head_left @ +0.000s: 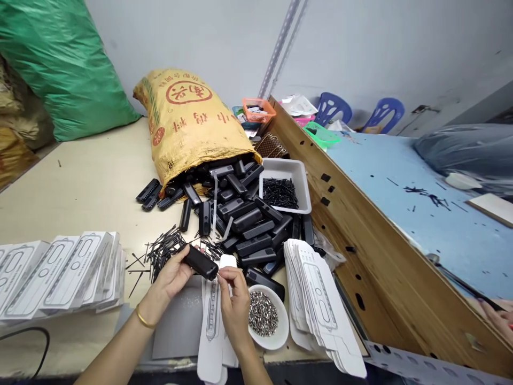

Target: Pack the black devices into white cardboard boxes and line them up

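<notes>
My left hand (175,274) is closed round a black oblong plastic case (201,262), tilted with one end toward my right hand. Thumb and fingertips of my right hand (233,291) are pinched at that end of the case; whatever small thing they may hold is too small to make out. Below the hands lie a flat white printed carton (212,315) and a grey sheet (176,326). Beside my right hand stands a white bowl (284,332) of small shiny metal parts (262,314). Thin black sticks (162,248) are heaped behind my left hand.
A yellow sack (200,123) spills black cases (248,219) over the table. A white tray (306,187) holds more black sticks. Folded boxes (76,272) stand at left, flat cartons (320,299) at right. A wooden partition (360,219) borders a blue table (401,176); another person's hand (497,318) shows there.
</notes>
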`<action>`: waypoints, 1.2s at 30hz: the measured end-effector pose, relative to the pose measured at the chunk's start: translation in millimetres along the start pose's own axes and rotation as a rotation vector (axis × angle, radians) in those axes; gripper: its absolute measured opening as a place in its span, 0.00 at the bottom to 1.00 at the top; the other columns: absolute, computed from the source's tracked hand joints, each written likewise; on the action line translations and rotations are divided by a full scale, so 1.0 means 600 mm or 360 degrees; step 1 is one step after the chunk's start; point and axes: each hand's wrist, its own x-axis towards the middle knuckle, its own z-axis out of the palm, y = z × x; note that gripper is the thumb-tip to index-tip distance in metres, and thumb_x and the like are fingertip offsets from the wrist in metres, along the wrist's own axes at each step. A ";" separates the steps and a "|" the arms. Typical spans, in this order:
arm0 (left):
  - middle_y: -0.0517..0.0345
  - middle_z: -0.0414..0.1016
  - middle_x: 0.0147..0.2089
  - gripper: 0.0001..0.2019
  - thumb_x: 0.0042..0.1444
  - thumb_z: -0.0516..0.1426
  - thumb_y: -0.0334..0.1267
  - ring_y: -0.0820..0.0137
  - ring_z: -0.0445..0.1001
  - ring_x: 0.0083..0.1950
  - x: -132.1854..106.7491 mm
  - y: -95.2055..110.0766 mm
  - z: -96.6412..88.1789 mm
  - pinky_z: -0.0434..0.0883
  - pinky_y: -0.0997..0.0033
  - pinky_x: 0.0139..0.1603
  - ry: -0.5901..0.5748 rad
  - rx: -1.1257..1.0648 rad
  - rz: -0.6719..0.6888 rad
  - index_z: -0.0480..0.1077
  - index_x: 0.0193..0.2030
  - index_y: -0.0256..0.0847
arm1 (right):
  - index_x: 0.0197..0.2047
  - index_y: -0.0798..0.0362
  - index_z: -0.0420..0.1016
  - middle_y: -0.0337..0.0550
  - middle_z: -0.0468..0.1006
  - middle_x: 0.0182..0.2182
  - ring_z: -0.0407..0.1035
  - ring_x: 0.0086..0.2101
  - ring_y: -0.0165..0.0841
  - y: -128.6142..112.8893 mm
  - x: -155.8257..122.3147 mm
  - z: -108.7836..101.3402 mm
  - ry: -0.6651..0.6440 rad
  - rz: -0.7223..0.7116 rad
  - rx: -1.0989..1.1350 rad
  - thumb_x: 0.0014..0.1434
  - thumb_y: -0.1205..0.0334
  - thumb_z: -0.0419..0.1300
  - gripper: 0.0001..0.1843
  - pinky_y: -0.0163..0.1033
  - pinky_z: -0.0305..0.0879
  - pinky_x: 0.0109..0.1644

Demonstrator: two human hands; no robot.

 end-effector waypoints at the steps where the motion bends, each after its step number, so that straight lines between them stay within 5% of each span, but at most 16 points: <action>1: 0.45 0.75 0.39 0.07 0.60 0.49 0.30 0.65 0.75 0.43 -0.002 -0.001 -0.001 0.73 0.61 0.48 0.0007 -0.0054 -0.0013 0.67 0.39 0.30 | 0.35 0.52 0.67 0.42 0.69 0.34 0.66 0.37 0.32 -0.001 -0.003 -0.001 0.0007 -0.0020 -0.0008 0.61 0.68 0.52 0.04 0.37 0.62 0.40; 16: 0.44 0.75 0.41 0.08 0.60 0.49 0.28 0.65 0.76 0.44 -0.026 -0.008 -0.006 0.76 0.65 0.44 0.0106 -0.0264 0.0014 0.68 0.41 0.28 | 0.34 0.52 0.66 0.42 0.70 0.33 0.67 0.36 0.31 -0.004 -0.018 -0.006 0.0044 -0.0294 -0.0122 0.59 0.74 0.51 0.08 0.36 0.63 0.38; 24: 0.44 0.75 0.43 0.10 0.61 0.48 0.29 0.65 0.74 0.47 -0.035 -0.026 -0.024 0.74 0.64 0.49 -0.0055 -0.0315 0.0017 0.68 0.44 0.28 | 0.35 0.52 0.71 0.41 0.71 0.32 0.67 0.35 0.31 -0.002 -0.028 0.009 0.0192 -0.0207 0.0084 0.58 0.73 0.54 0.08 0.37 0.65 0.37; 29: 0.45 0.75 0.44 0.14 0.63 0.44 0.31 0.68 0.74 0.48 -0.037 -0.035 -0.041 0.72 0.67 0.51 -0.0108 -0.0527 -0.0021 0.68 0.45 0.29 | 0.32 0.52 0.72 0.40 0.70 0.29 0.68 0.31 0.30 -0.011 -0.033 0.031 0.0241 0.0064 0.0493 0.57 0.70 0.56 0.06 0.35 0.67 0.32; 36: 0.49 0.75 0.46 0.12 0.61 0.47 0.29 0.67 0.72 0.51 -0.061 -0.023 -0.028 0.68 0.66 0.55 -0.0167 -0.0495 0.0164 0.70 0.45 0.35 | 0.39 0.53 0.70 0.41 0.73 0.31 0.71 0.32 0.31 -0.008 -0.053 0.025 0.0161 0.0078 0.0396 0.59 0.68 0.54 0.05 0.35 0.70 0.35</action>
